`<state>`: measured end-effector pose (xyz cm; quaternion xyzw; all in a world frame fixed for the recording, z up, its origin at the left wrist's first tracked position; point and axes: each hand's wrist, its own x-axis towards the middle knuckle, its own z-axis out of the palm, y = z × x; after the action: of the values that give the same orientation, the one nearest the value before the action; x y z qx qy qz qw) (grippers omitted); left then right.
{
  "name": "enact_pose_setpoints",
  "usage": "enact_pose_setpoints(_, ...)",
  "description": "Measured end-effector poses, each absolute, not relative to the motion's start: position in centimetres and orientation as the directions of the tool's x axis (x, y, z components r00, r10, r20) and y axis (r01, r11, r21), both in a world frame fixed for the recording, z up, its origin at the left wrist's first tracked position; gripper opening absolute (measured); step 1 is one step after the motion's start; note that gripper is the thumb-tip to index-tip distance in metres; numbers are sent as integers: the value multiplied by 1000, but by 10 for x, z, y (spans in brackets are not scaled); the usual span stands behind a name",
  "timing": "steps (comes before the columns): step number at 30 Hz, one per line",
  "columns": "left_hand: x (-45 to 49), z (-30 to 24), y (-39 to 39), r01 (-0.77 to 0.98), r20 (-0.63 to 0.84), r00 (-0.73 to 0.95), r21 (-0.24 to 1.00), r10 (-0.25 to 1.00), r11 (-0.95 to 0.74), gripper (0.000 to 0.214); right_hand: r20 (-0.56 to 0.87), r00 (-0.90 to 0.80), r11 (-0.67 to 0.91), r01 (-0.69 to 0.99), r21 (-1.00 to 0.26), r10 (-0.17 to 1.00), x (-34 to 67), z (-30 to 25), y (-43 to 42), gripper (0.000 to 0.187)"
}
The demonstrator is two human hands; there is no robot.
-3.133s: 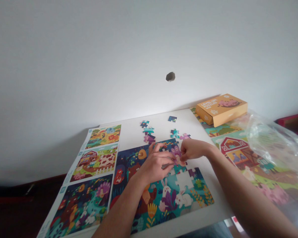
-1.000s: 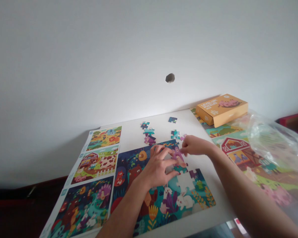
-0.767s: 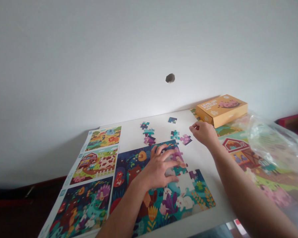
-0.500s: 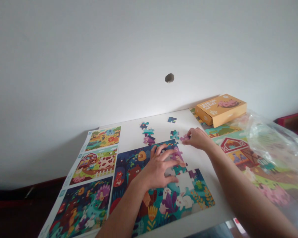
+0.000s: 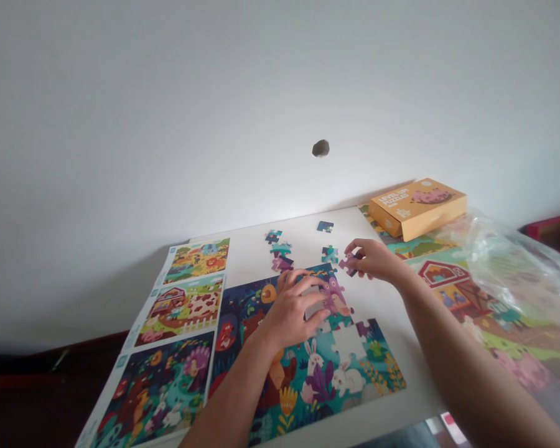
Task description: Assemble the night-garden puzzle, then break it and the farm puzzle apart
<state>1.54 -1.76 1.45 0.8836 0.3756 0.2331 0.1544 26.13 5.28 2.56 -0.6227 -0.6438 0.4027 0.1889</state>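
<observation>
A partly assembled night-forest jigsaw puzzle point(image 5: 284, 373) lies on the white table point(image 5: 252, 252), with a white gap among its pieces near the right side. My left hand point(image 5: 293, 309) rests flat on the puzzle's upper middle, fingers spread. My right hand point(image 5: 372, 258) hovers just past the puzzle's top right corner and pinches a small purple puzzle piece point(image 5: 348, 264) between thumb and fingers. Several loose pieces point(image 5: 280, 252) lie on the table beyond the puzzle, one teal piece point(image 5: 329, 254) close to the held one.
A reference sheet point(image 5: 168, 336) with three pictures lies left of the puzzle. An orange puzzle box point(image 5: 417, 206) sits at the back right on a finished farm puzzle point(image 5: 452, 286). A clear plastic bag point(image 5: 518, 274) covers the right side. A white wall rises behind the table.
My right hand left the puzzle, reached to the loose pieces near the box, and picked up a purple piece. My left hand stayed pressed on the puzzle.
</observation>
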Motion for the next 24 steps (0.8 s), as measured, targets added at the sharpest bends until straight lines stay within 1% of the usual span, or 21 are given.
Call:
enact_pose_setpoints(2,15,13,-17,593,307,604,444,736,-672,23,-352,-177,-171,627,-760,919,260,29,52,19)
enact_pose_setpoints(4,14,12,-16,591,303,608,445,734,-673,26,-392,-179,-189,654,-733,902,259,31,51,16)
enact_pose_setpoints(8,14,11,-16,592,268,624,452,734,-668,27,-385,-178,-122,760,-639,906,261,31,52,12)
enact_pose_setpoints(14,15,10,-17,605,227,637,446,737,-660,27,-446,-254,-123,742,-659,858,263,23,52,11)
enact_pose_setpoints(17,14,10,-17,601,223,643,446,733,-663,27,-427,-226,-74,811,-580,876,262,24,51,12)
enact_pose_setpoints(21,14,11,-18,608,201,647,447,736,-656,29,-322,-206,46,896,-441,924,258,28,50,11)
enact_pose_setpoints(24,13,12,-18,602,193,653,455,733,-656,28,-286,-214,85,912,-402,934,255,29,49,11)
